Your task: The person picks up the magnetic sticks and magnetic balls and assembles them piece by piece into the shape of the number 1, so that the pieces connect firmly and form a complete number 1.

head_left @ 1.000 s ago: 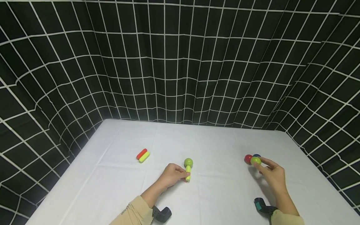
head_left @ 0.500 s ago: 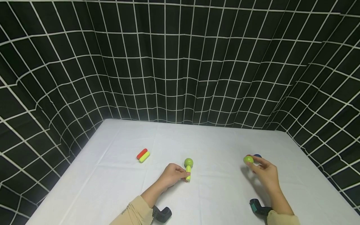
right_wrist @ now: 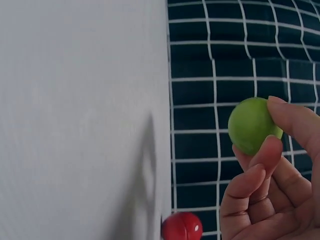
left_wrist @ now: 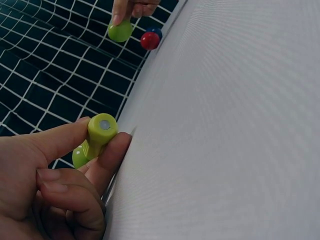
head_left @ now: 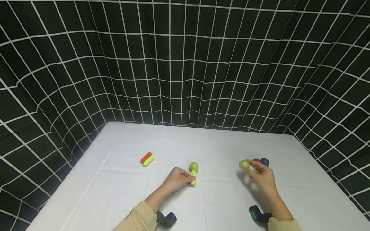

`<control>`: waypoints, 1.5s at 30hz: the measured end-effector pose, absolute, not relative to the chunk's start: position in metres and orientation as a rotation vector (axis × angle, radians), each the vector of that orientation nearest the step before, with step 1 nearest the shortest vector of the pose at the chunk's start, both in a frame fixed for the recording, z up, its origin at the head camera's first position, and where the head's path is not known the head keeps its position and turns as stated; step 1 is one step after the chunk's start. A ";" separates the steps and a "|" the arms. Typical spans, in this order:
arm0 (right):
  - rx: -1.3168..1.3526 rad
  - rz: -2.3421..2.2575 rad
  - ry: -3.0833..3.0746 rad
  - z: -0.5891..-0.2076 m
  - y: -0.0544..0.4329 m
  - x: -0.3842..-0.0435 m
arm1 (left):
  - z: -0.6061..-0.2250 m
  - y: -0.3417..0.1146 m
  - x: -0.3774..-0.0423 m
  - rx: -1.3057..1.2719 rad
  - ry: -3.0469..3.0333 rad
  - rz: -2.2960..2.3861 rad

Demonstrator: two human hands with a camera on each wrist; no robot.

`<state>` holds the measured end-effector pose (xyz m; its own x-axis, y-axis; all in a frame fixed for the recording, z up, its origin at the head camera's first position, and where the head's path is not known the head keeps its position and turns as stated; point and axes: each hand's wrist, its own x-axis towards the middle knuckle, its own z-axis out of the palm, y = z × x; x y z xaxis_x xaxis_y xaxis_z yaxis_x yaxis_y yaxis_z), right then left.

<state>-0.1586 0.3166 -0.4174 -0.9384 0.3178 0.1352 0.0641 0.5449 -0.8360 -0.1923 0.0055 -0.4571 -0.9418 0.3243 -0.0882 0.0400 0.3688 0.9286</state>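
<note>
Between thumb and fingers, my left hand (head_left: 176,180) pinches a short yellow-green rod (head_left: 193,174). A grey disc shows on the rod's near end (left_wrist: 104,125) in the left wrist view. The rod's far end meets a green ball (head_left: 194,166), and they look joined. My right hand (head_left: 263,179) holds a second green ball (right_wrist: 252,125) by its fingertips, raised off the white table, with a shadow below. Behind that hand lie a red ball (right_wrist: 182,226) and a blue ball (head_left: 264,162), close together; the head view shows the red one partly hidden.
A red rod (head_left: 145,157) and a yellow-green rod (head_left: 148,161) lie side by side on the left of the white-covered table (head_left: 124,192). A dark curtain with white grid lines (head_left: 185,70) surrounds the back and sides. Black wrist devices (head_left: 166,220) sit at both sleeves.
My right hand has moved left with the green ball, away from the red and blue balls, so the blue one shows more. The left hand, its rod and ball have stayed put.
</note>
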 end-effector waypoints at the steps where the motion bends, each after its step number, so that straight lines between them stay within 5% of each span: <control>1: -0.319 1.357 -2.517 -0.417 0.314 -0.159 | -0.457 0.005 -0.192 0.323 2.375 1.601; 45: -0.019 1.765 -2.489 -0.428 0.217 -0.149 | -0.459 0.006 -0.193 0.325 2.328 1.647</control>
<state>-0.1486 0.2172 -0.4276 -0.9959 0.0621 0.0660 -0.0418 0.3319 -0.9424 -0.1933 0.0064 -0.4587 -0.9381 0.3343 -0.0904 0.0261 0.3285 0.9441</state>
